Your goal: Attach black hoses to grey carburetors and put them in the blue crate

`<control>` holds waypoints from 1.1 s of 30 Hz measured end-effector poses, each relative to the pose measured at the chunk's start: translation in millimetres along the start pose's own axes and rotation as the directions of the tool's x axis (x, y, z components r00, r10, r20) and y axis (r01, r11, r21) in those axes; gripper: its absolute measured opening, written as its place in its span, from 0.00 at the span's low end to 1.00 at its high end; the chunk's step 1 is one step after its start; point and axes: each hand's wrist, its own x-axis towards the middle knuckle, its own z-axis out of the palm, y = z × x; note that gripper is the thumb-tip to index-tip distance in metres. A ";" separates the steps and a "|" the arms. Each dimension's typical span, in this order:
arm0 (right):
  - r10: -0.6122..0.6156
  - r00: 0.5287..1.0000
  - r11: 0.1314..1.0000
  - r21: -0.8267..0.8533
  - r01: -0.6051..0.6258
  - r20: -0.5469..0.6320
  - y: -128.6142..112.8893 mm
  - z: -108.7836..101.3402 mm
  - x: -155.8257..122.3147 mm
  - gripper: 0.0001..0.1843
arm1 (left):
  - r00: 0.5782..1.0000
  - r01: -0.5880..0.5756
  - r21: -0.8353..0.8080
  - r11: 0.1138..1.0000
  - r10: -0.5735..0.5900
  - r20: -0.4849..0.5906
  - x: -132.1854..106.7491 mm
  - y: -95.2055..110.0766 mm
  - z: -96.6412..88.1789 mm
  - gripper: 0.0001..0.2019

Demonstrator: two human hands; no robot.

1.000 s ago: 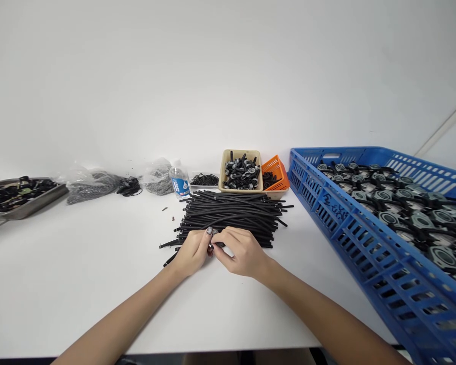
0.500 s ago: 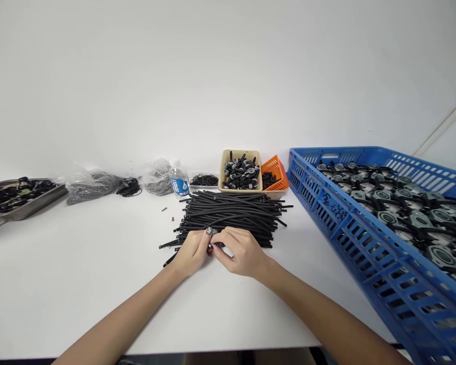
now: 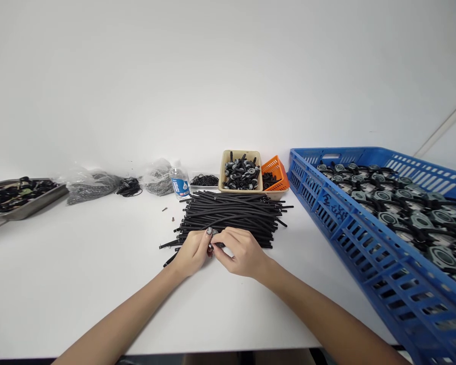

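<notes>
Two bare forearms reach in from the bottom of the view over a white table (image 3: 79,284). The left hand (image 3: 190,252) and right hand (image 3: 243,252) meet at the near edge of a pile of black tubes (image 3: 231,215), fingertips pressed together around a small part (image 3: 214,238) with a grey glint. Both hands pinch it; it is too small and too covered by fingers to say what it is. One black tube (image 3: 169,260) sticks out from under the left hand, toward the near left, so that hand seems to hold the tube while the right works the small part at its end. This is a judgement.

The pile lies straight ahead of the hands, tubes running mostly side by side, within easy reach.

Just behind the pile stands a beige tub (image 3: 241,172) of black and grey fittings, and touching its right side an orange basket (image 3: 275,173) of small black pieces. Left of the tub lies a flat dish of black rings (image 3: 204,180), then a small clear bottle (image 3: 179,181) with a blue label. Farther left of the pile sit clear bags (image 3: 93,183) of small dark parts and, at the table's edge, a metal tray (image 3: 23,195) of black pieces.

Right of the pile, a large blue crate (image 3: 365,243) holds rows of grey-and-black assembled units, probably finished work kept on the right hand's side.
</notes>
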 end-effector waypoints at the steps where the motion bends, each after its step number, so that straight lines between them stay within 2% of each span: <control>1: 0.002 1.000 1.000 -0.002 -0.002 0.000 0.1 0.0 0.0 0.05 | 1.000 0.000 0.001 1.000 0.000 0.002 0.0 -0.1 -0.1 0.30; 33: 0.008 1.000 1.000 -0.007 -0.008 0.005 -0.5 -0.4 0.5 0.05 | 1.000 -0.001 0.017 1.000 0.001 -0.003 -0.2 -0.4 -0.4 0.31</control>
